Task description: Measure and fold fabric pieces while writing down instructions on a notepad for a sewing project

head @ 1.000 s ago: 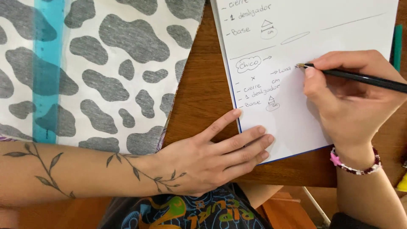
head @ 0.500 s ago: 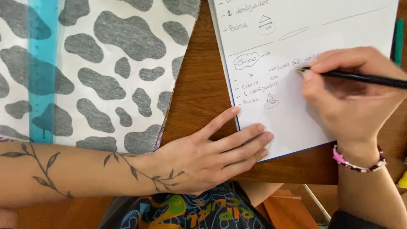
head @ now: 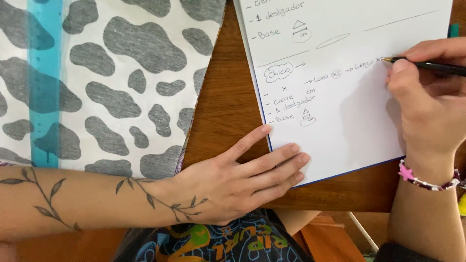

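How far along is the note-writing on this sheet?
Done: an upper list and most of a second list with small sketches fill the white sheet. In hand: the right hand writes with a black pen; the left hand pins the sheet's corner. Left: the sheet's lower part is blank; the cow-print fabric lies untouched.

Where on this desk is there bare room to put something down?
Bare wood shows between the cloth and the pad, above the left hand. A thin strip runs below the pad. The pad's right side is crowded by the right hand and pen.
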